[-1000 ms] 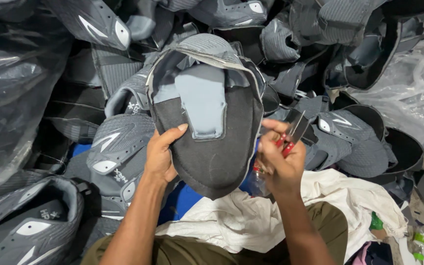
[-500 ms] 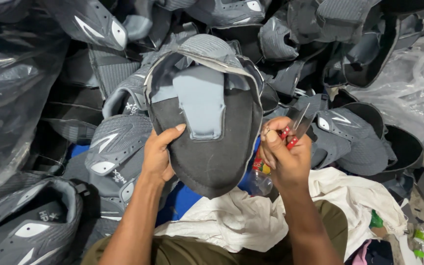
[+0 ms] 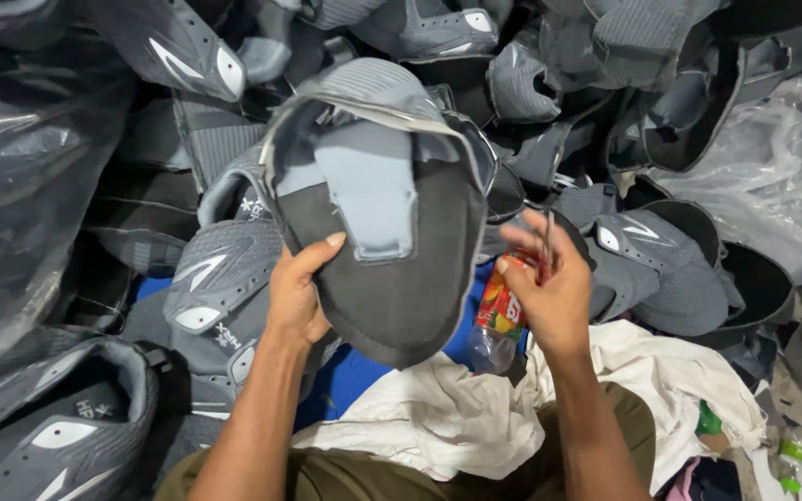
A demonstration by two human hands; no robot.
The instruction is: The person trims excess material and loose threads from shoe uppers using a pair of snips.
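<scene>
Heaped grey shoe uppers surround me. My left hand is clamped on the lower-left edge of a grey shoe upper, inner side facing me, long axis running top to bottom. My right hand, just right of it, pinches small red-handled snips, above a plastic bottle.
</scene>
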